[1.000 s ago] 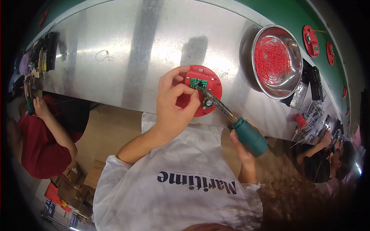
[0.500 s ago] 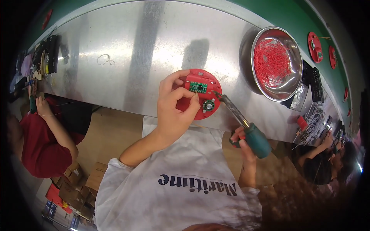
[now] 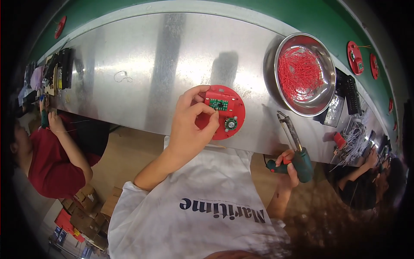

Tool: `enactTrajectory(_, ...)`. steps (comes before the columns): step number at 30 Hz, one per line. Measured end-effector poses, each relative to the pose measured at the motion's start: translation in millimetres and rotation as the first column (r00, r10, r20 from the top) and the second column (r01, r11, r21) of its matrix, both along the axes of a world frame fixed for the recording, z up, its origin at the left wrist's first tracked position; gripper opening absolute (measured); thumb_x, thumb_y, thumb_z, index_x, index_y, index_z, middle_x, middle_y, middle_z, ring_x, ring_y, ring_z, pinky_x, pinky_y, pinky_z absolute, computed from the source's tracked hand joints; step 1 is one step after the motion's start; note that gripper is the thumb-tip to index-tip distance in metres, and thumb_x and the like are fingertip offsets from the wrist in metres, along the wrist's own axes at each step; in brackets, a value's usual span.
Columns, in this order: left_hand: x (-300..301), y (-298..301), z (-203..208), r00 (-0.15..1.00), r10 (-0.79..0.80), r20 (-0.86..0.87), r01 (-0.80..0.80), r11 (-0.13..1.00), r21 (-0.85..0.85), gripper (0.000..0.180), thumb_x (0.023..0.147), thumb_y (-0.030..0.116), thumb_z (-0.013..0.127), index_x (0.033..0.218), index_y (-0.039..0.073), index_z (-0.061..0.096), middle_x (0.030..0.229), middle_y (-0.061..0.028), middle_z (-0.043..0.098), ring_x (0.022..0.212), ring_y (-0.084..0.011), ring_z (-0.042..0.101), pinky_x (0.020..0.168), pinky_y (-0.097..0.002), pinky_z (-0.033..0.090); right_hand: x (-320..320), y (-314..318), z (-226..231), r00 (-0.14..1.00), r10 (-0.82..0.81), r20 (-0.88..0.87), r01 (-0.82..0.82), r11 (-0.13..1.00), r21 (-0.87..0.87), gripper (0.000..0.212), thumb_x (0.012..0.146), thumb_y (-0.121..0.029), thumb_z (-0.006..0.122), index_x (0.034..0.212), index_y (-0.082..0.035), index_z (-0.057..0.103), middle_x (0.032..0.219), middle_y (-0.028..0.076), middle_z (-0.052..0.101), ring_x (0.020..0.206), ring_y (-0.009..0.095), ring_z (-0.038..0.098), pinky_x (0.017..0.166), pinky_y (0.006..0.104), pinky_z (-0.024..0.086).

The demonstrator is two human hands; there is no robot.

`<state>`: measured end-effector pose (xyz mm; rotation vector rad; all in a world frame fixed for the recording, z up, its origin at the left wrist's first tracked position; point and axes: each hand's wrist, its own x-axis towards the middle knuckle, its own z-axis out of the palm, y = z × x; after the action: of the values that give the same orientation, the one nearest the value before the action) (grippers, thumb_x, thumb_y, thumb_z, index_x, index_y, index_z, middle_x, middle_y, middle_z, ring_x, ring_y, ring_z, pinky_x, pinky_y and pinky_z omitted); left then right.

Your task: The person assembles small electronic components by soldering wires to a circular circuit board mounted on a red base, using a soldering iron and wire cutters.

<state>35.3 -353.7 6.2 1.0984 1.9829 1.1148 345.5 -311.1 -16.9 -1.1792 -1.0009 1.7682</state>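
A round red plastic housing [image 3: 236,100] rests near the front edge of the metal table, its inside facing up. It carries a small green circuit board [image 3: 218,104] and a round metal-centred part [image 3: 231,124]. My left hand [image 3: 192,118] lies over the housing's left side, thumb and forefinger pinched on what looks like a thin wire at the board's lower edge; the fingertips hide most of it. To the right, my right hand [image 3: 286,165] grips a green soldering gun [image 3: 304,166] with a red trigger. Its metal tip [image 3: 282,115] points away from me, apart from the housing.
A steel bowl [image 3: 281,88] of red wires [image 3: 299,71] stands at the right, with black trays [image 3: 348,93] and white wires [image 3: 355,140] beyond. More red housings [image 3: 355,58] lie on the green surface. A thin wire loop [image 3: 123,77] lies at left. Co-workers sit on both sides.
The soldering gun has moved right, its tip drawing away from the housing beside the board. My left hand keeps its pinch at the board. The whole view has shifted slightly.
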Motion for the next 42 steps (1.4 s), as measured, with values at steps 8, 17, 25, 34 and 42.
enactTrajectory(8,-38,7,18,0.939,-0.345,0.003,0.344,0.938,-0.047,0.043,0.079,0.005,0.071,0.119,0.002,0.056,0.129,-0.0155,0.052,0.108,-0.029,0.055,0.091,-0.0379,0.048,23,0,-13,0.969,-0.218,-0.118,0.226,0.972,0.066,0.028,0.08,-0.019,0.059,0.097,0.001,0.051,0.095,0.016,0.052,0.07,0.024,0.055,0.063,0.0329,0.046)
enactTrajectory(17,-97,130,19,0.742,-0.451,-0.495,0.449,0.884,-0.133,0.047,0.081,0.021,0.074,0.122,0.003,0.061,0.092,-0.0165,0.061,0.082,-0.0307,0.062,0.077,-0.0376,0.051,19,-1,-23,0.853,-0.36,-0.377,0.363,0.929,-0.065,0.028,0.081,-0.019,0.059,0.099,0.0,0.05,0.096,0.014,0.051,0.069,0.023,0.053,0.059,0.0318,0.047)
enactTrajectory(25,-21,313,25,0.494,-0.1,-0.864,0.57,0.787,0.235,0.05,0.079,0.011,0.067,0.126,0.0,0.052,0.127,-0.0234,0.052,0.113,-0.0386,0.055,0.095,-0.0445,0.047,12,3,-27,0.788,-0.465,-0.404,0.447,0.883,-0.143,0.029,0.08,-0.024,0.058,0.094,0.0,0.051,0.093,0.016,0.053,0.06,0.024,0.056,0.056,0.0318,0.047)
enactTrajectory(34,229,493,33,0.048,-0.698,-0.715,0.984,0.156,-0.086,0.061,0.082,0.018,0.064,0.137,0.003,0.043,0.138,-0.0192,0.049,0.127,-0.0361,0.048,0.103,-0.0447,0.044,8,-4,-22,0.789,-0.491,-0.371,0.445,0.871,-0.206,0.028,0.078,-0.02,0.061,0.091,0.004,0.058,0.093,0.02,0.058,0.064,0.028,0.063,0.067,0.0369,0.052)
enactTrajectory(42,300,542,10,-0.093,-0.816,-0.571,0.864,0.219,-0.454,0.045,0.073,0.02,0.069,0.115,0.005,0.061,0.125,-0.0186,0.058,0.119,-0.0364,0.054,0.098,-0.0438,0.047,10,-10,-22,0.755,-0.507,-0.416,0.402,0.859,-0.317,0.028,0.078,-0.019,0.062,0.095,0.003,0.058,0.098,0.021,0.058,0.066,0.031,0.064,0.067,0.0404,0.052)
